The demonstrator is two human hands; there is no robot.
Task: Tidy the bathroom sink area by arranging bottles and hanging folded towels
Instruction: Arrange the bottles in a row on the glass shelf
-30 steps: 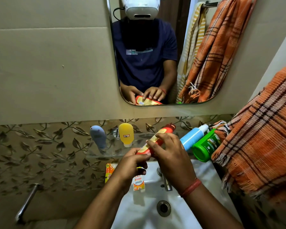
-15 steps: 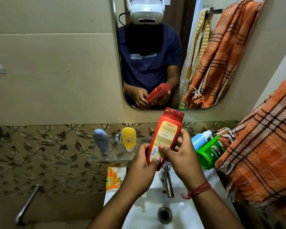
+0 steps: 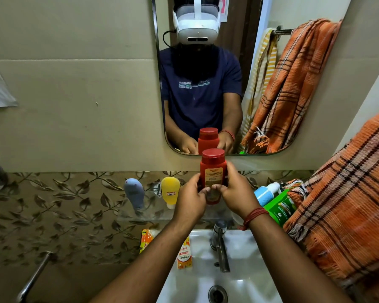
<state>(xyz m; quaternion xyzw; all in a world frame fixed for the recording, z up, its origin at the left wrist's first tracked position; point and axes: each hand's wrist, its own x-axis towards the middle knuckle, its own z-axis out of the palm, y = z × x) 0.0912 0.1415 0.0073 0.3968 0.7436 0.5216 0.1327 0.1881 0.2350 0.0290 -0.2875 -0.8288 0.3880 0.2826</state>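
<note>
The red bottle [image 3: 212, 169] with a red cap and tan label stands upright at the frame's centre. An orange plaid towel [image 3: 346, 206] hangs at 3 o'clock.

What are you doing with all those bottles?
A person at the sink holds a red bottle upright with both hands, left hand and right hand, over the glass shelf under the mirror. A grey bottle and a yellow bottle already stand there. A blue bottle and a green bottle lie tipped by the towel.
</note>
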